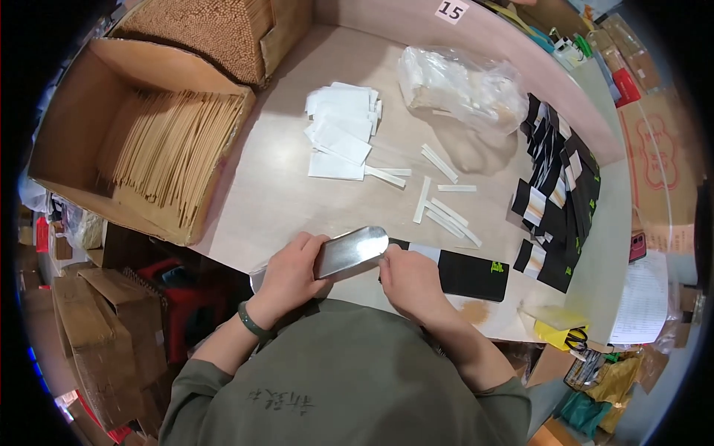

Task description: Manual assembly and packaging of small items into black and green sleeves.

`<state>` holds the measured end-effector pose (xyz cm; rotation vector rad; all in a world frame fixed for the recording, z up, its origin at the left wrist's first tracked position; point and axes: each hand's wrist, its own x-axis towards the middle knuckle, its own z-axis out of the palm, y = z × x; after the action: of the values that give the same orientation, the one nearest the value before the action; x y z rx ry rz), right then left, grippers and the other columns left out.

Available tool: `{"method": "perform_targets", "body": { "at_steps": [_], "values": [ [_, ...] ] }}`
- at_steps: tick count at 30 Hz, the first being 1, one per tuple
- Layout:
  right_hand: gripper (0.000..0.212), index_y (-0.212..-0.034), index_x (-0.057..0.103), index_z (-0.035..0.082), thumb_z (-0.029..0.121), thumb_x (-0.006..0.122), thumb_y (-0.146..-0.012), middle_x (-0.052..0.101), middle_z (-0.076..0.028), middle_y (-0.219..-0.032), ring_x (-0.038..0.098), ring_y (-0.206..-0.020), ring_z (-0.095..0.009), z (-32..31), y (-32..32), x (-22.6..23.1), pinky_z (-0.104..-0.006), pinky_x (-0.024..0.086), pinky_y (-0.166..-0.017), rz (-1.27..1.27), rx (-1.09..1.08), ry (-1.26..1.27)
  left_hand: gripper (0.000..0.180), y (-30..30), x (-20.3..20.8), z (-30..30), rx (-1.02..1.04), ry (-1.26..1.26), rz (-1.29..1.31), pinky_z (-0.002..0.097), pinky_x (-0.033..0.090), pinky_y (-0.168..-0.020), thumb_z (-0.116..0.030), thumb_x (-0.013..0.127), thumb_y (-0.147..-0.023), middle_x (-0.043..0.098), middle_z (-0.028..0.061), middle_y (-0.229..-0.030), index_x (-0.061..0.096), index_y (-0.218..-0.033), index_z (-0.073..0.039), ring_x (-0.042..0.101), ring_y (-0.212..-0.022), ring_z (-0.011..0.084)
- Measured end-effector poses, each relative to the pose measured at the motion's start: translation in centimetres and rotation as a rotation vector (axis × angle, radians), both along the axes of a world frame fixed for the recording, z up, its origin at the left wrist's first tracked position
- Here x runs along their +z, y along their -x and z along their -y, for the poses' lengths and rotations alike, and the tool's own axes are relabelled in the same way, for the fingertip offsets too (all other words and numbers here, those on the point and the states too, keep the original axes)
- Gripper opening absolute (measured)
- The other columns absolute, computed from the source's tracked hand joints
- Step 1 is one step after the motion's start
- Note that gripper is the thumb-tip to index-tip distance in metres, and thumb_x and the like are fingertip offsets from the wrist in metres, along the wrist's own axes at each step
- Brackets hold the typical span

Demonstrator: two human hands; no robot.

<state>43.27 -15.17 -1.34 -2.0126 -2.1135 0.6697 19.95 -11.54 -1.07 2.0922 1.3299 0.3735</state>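
Observation:
My left hand [291, 271] is closed around a long, shiny metal scoop [353, 250] with a rounded end, held just above the table's near edge. The scoop's rounded tip meets the fingers of my right hand [411, 279]. Those fingers are pinched at the left end of a flat black paper sleeve [472, 275] with a white band and a green mark. The sleeve lies on the table, and my right hand hides part of it. Whether the scoop's tip enters the sleeve, I cannot tell. Beyond my hands lie several narrow white strips [446, 215].
A cardboard box [71, 123] of thin wooden sticks [175, 149] stands left, with a fuller box [201, 33] behind. White paper packets [338, 134] and a clear plastic bag [465, 85] lie farther back. Black sleeves [554, 197] are piled right, near a yellow item [550, 333].

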Motion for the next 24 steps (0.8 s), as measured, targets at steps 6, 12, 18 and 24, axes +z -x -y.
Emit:
{"method": "perform_targets", "body": {
  "at_steps": [6,12,18,24],
  "values": [
    [0.022,-0.076,0.061,0.003,0.025,0.063,-0.081,0.065,-0.019,-0.072,0.064,-0.071,-0.039,-0.6,1.7,-0.2,-0.0470,0.050,-0.065,-0.167,-0.131,0.145,0.061,1.3,0.5,-1.5,-0.337,0.004,-0.043,0.0415,0.052,-0.076,-0.022,0.082,-0.070,0.059,0.0134,-0.101,0.055,-0.122,-0.006,0.062,-0.090,0.0358],
    [0.023,-0.071,0.062,0.004,0.026,0.065,-0.079,0.063,-0.018,-0.066,0.064,-0.067,-0.039,-5.3,2.1,1.9,-0.0449,0.051,-0.062,-0.217,0.009,0.021,0.059,1.0,0.0,-1.9,-0.280,0.013,-0.053,0.0441,0.051,-0.074,-0.032,0.082,-0.071,0.059,0.0156,-0.099,0.054,-0.114,-0.002,0.062,-0.088,0.0353],
    [0.020,-0.074,0.063,0.004,0.023,0.063,-0.081,0.063,-0.017,-0.064,0.064,-0.065,-0.038,-1.4,1.1,-2.5,-0.0474,0.050,-0.061,-0.217,-0.137,-0.156,0.070,1.3,0.9,-1.2,-0.070,0.029,-0.034,0.0400,0.052,-0.073,-0.028,0.083,-0.071,0.061,0.0145,-0.096,0.052,-0.129,-0.003,0.064,-0.085,0.0329],
    [0.018,-0.074,0.063,0.005,0.022,0.065,-0.081,0.064,-0.017,-0.065,0.065,-0.065,-0.037,-0.3,2.3,-1.4,-0.0466,0.050,-0.061,-0.356,-0.256,-0.038,0.068,1.1,0.0,-1.7,-0.250,-0.088,-0.059,0.0422,0.049,-0.068,-0.029,0.082,-0.071,0.059,0.0109,-0.091,0.051,-0.128,-0.008,0.062,-0.082,0.0332]
  ]
}}
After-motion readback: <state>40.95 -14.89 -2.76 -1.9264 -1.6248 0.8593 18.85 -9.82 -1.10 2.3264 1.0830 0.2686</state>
